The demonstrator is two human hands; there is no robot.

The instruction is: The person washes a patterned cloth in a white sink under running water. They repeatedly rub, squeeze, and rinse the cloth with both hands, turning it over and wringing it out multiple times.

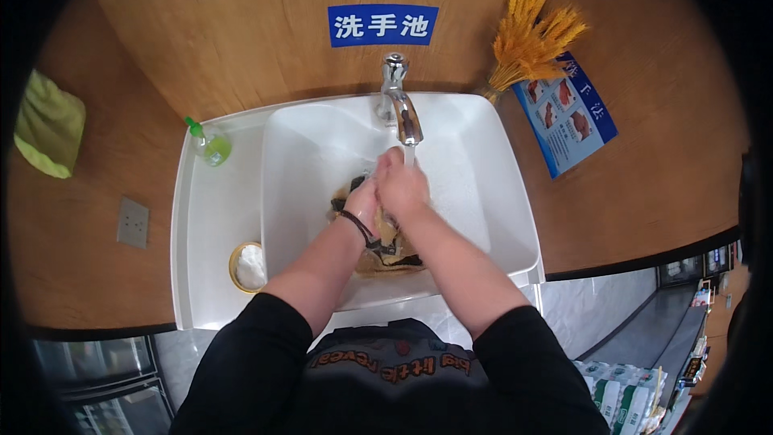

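Note:
My two hands meet in the white sink (471,193), under water running from the chrome tap (409,123). My left hand (364,203), with a dark braided band at its wrist, is closed against a wet tan-and-black cloth (390,251). Pressed over it from the other side is my right hand (403,187), nearest the spout. Part of the cloth runs up between the palms, and the rest lies bunched on the sink bottom in brownish water. The fingertips are mostly hidden.
Left of the sink, a green-topped soap bottle (212,148) and a bowl of white stuff (249,266) stand on the ledge. A yellow-green towel (50,125) hangs at far left. Dried wheat (531,41) and a blue poster (568,125) are at right.

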